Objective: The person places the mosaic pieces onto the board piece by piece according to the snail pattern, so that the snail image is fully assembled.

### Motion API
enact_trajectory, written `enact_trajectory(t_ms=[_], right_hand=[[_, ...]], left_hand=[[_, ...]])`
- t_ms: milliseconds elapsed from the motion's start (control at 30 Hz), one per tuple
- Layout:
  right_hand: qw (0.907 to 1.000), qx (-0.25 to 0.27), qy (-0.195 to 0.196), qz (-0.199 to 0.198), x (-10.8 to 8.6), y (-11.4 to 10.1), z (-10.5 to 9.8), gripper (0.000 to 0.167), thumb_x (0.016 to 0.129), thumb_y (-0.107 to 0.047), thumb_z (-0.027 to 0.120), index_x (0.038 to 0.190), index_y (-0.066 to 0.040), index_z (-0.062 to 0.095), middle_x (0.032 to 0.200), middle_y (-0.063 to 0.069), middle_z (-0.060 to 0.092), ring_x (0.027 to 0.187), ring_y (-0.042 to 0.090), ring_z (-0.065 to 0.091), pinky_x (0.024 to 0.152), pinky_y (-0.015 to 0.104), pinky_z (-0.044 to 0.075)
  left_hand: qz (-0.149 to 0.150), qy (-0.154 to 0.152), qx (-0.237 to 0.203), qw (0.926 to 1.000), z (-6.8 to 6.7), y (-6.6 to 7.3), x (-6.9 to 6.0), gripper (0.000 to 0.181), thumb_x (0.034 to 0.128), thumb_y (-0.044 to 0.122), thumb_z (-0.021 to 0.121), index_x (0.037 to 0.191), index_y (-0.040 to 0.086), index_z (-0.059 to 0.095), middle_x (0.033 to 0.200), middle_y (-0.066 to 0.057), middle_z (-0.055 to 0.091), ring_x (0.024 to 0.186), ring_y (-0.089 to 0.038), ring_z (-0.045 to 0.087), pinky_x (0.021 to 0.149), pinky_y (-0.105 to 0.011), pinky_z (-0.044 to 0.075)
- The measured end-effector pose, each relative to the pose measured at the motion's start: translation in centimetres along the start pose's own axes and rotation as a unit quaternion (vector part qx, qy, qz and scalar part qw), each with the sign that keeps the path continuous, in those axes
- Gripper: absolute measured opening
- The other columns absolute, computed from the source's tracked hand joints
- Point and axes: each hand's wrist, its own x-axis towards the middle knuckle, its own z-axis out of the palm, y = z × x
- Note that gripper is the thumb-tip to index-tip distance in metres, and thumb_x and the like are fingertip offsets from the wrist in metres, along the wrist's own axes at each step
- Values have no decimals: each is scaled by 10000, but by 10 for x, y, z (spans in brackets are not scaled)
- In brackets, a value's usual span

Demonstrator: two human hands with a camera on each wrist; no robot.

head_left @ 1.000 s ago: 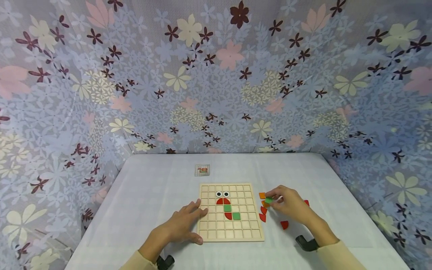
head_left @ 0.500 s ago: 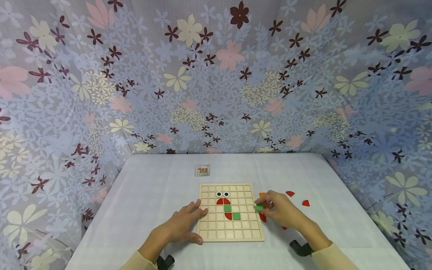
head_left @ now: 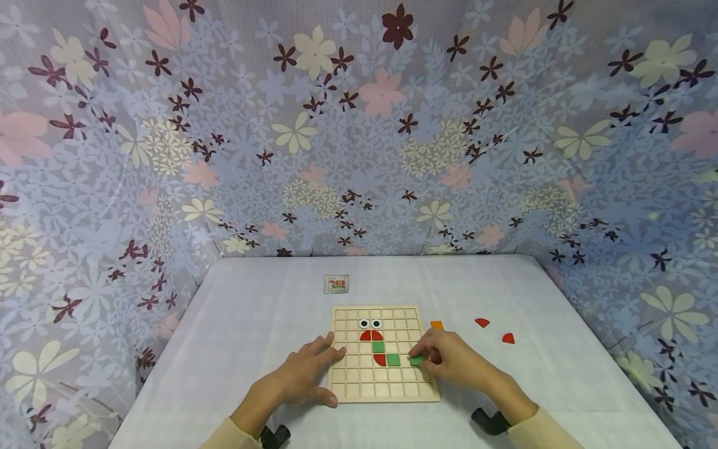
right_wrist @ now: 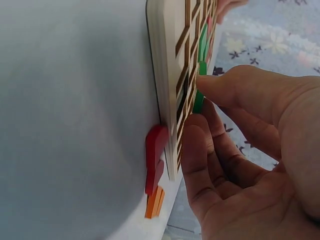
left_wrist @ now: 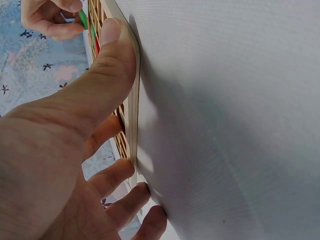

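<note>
A wooden grid board (head_left: 359, 390) lies on the table. Set in its cells are two eye tiles (head_left: 370, 324), red quarter-round tiles (head_left: 379, 360) and two green square tiles (head_left: 393, 360). My right hand (head_left: 457, 360) pinches another green square tile (head_left: 416, 360) between thumb and fingers, just over the board's right part; the right wrist view shows this tile (right_wrist: 199, 100) tilted above the grid. My left hand (head_left: 300, 371) rests along the board's left edge, fingers spread, with the thumb (left_wrist: 111, 31) on the near-left corner.
Red quarter-round pieces (head_left: 508, 338) lie on the table right of the board. In the right wrist view, red pieces (right_wrist: 156, 145) and orange pieces (right_wrist: 154, 201) sit beside the board's edge. A small picture card (head_left: 336, 284) lies behind the board. A floral curtain (head_left: 359, 156) surrounds the table.
My right hand has picked up the green tile from among the loose pieces and carried it left and nearer, over the board. The left hand has stayed in place.
</note>
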Motion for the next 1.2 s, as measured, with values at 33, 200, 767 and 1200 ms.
enact_trajectory(t_ms=[33, 200, 767, 1200], right_hand=[[10000, 16, -27, 22, 1, -1, 1, 241, 1005, -24, 880, 1217, -137, 865, 1158, -22, 783, 863, 40, 573, 740, 201, 526], [9999, 39, -98, 113, 3, -4, 5, 212, 1011, -46, 886, 1186, -163, 865, 1167, -30, 770, 869, 57, 588, 740, 206, 536], [9999, -121, 100, -23, 4, -4, 8, 237, 1030, -77, 887, 1233, -195, 918, 1170, -54, 728, 922, 51, 578, 749, 204, 503], [9992, -147, 236, -282, 8, -1, 10, 224, 1021, -17, 876, 1180, -166, 927, 1139, -26, 758, 923, -4, 609, 745, 202, 543]], left_hand=[[-1, 3, 0, 10000, 0, 0, 0, 1044, 840, 413, 1027, 1742, 183, 553, 1938, -189, 287, 1756, -557, 340, 1278, -908, 365], [-29, -16, -25, 10000, 0, 0, 0, 1049, 839, 422, 1022, 1746, 191, 549, 1943, -180, 279, 1764, -551, 328, 1279, -917, 352], [-26, -29, 2, 10000, -2, 2, 0, 1043, 841, 417, 1025, 1739, 172, 555, 1939, -194, 281, 1756, -561, 335, 1274, -915, 362], [-3, -33, 19, 10000, -3, 4, -1, 1032, 842, 405, 1026, 1731, 159, 563, 1931, -209, 292, 1747, -572, 347, 1273, -908, 374]])
